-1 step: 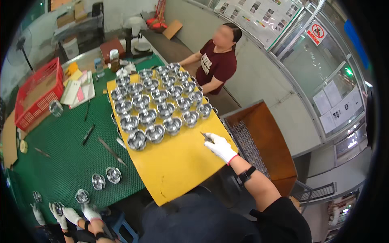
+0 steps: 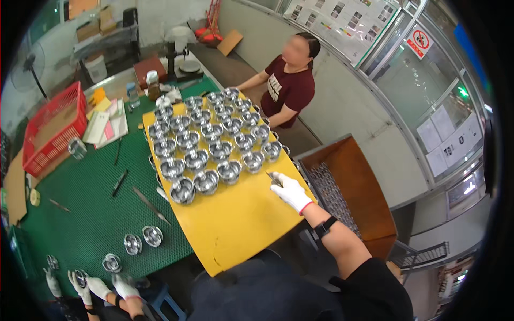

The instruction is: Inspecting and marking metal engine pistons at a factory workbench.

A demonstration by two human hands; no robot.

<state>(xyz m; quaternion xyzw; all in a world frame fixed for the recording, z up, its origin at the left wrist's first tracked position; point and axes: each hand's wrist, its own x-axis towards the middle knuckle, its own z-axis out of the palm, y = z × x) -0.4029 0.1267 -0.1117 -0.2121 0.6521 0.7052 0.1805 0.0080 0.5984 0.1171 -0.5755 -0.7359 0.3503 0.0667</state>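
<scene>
My right hand (image 2: 290,193), in a white glove with a red cuff, hovers over the bare right part of a yellow board (image 2: 235,224). Its fingers are closed on a slim dark pointed tool (image 2: 274,180), whose tip points toward the rows of metal pistons. These shiny pistons (image 2: 229,171) stand in several rows on the far part of the board, open side up. More pistons show under the board's edges. My left hand is out of view.
Co-workers' gloved hands (image 2: 99,288) handle pistons at the lower left of the green mat (image 2: 85,224). Files lie there, with loose pistons (image 2: 152,235) and a red basket (image 2: 56,128). A person (image 2: 289,80) stands beyond the board. A rusty bin (image 2: 364,187) stands right.
The whole view has shifted slightly. My right hand stays at nearly the same place over the board, still holding the tool. One co-worker's hand at the lower left has moved slightly.
</scene>
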